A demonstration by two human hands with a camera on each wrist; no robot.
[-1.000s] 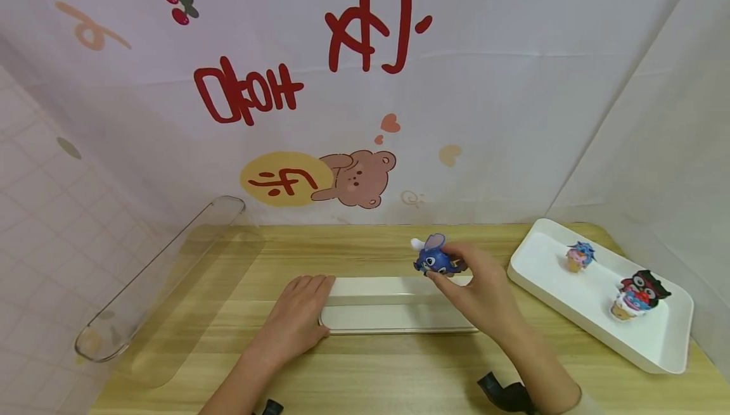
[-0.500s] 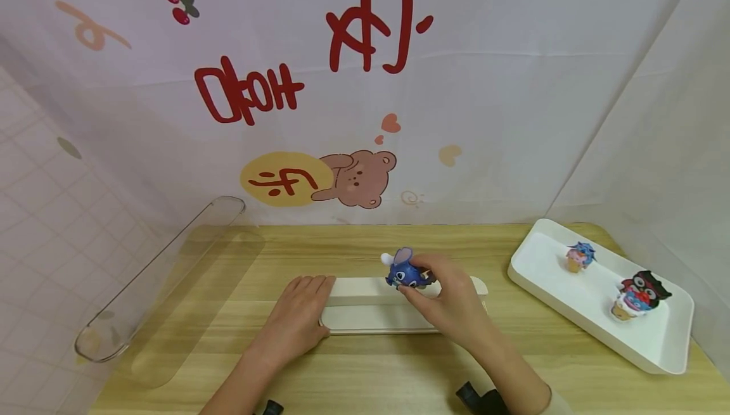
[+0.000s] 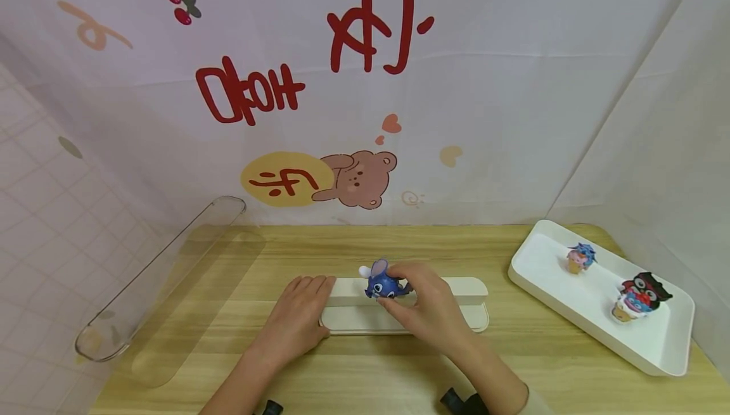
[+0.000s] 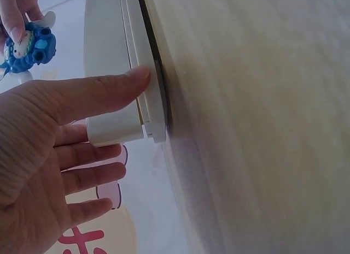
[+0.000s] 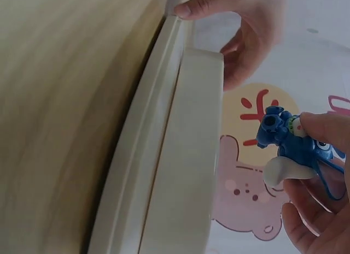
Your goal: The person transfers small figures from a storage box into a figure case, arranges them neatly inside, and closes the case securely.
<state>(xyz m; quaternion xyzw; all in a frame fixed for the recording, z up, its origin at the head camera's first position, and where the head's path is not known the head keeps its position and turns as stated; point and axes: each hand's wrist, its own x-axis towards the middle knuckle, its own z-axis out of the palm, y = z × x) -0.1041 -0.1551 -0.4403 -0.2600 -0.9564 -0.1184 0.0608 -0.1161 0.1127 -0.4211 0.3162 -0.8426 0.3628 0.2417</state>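
Note:
My left hand [image 3: 300, 313] holds the left end of a low white stepped stand [image 3: 353, 319]. In the left wrist view its thumb presses the front edge of the base, and the other fingers reach past the stand's end. Above the stand, my right hand [image 3: 430, 307] pinches a blue toy figurine [image 3: 383, 287] between thumb and fingers. The figurine has big eyes, large ears and a white part on top. In the right wrist view the figurine [image 5: 298, 147] hangs apart from the stand [image 5: 180, 155], tilted over on its side.
At the right, a white tray [image 3: 564, 301] bears an ice-cream-cone figurine with a blue top [image 3: 580, 258], another cone figurine [image 3: 630, 306] and a dark owl-like figure [image 3: 646, 287]. A clear, lidless-looking plastic cover [image 3: 188, 301] lies at the left. A printed cloth [image 3: 485, 117] hangs behind.
My right hand has carried the blue figurine leftward and slightly down, from over the stand's right part to above its left-middle part. The left hand and the stand have stayed put.

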